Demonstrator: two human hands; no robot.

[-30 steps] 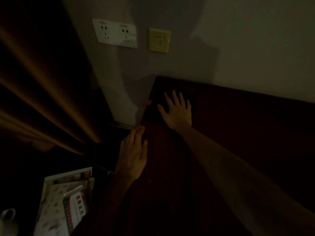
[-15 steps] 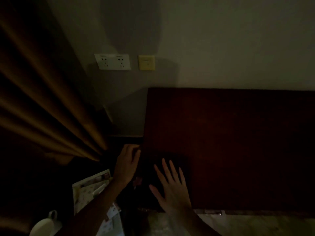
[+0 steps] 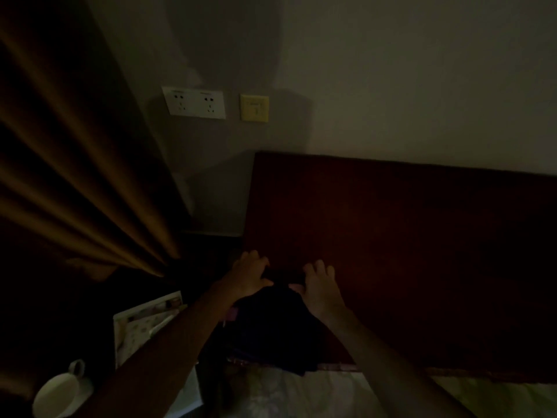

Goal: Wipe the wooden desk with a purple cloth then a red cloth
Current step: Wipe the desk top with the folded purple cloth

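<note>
Since half a second ago both hands have slid up the wooden desk [image 3: 407, 251]. Left hand [image 3: 248, 277] and right hand [image 3: 319, 289] grip the dark, purple-looking cloth [image 3: 271, 324], bunching it at the near-left corner, probably to reposition it; fingers curled.

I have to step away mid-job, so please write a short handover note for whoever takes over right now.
Left hand and right hand: both rest on a dark cloth at the near left corner of the wooden desk; their grip is too dark to judge.
The cloth drapes over the desk's front edge; its colour is unclear, with a purple hint at its left edge.
Done: cannot tell.
Left: confirm which cloth this is and finish both wipes.
</note>
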